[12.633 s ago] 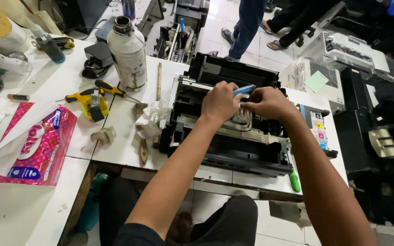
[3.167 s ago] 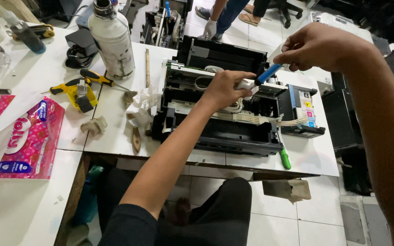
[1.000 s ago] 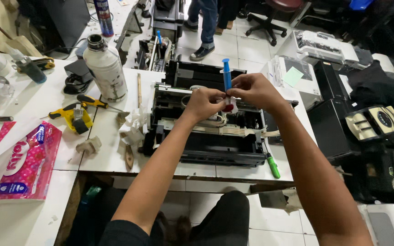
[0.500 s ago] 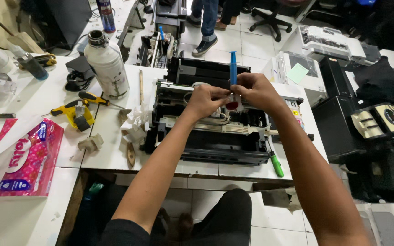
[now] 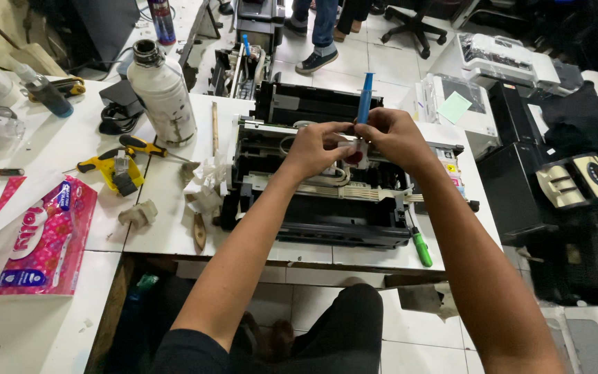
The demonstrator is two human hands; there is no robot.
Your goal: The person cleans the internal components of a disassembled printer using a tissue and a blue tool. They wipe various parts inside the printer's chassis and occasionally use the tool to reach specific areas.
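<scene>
An opened black printer [image 5: 327,215] with its cover off sits on the white tiled bench in front of me. Both hands meet above its middle. My right hand [image 5: 396,138] holds a blue syringe [image 5: 365,97] upright, plunger end up. My left hand [image 5: 316,147] pinches a small white part with a dark red spot [image 5: 353,154] right under the syringe tip. White tubes and a flat ribbon cable run across the printer below the hands.
Left of the printer: crumpled tissue [image 5: 205,187], a large white bottle [image 5: 164,93], a yellow-handled tool [image 5: 112,170], a pink tissue pack [image 5: 36,239]. A green-handled screwdriver [image 5: 420,246] lies at the bench's front edge. Other printers stand right; a person's legs [image 5: 320,31] stand beyond.
The right hand brought the syringe from out at the right back over the printer and turned it upright. Both hands now hold still on the small part.
</scene>
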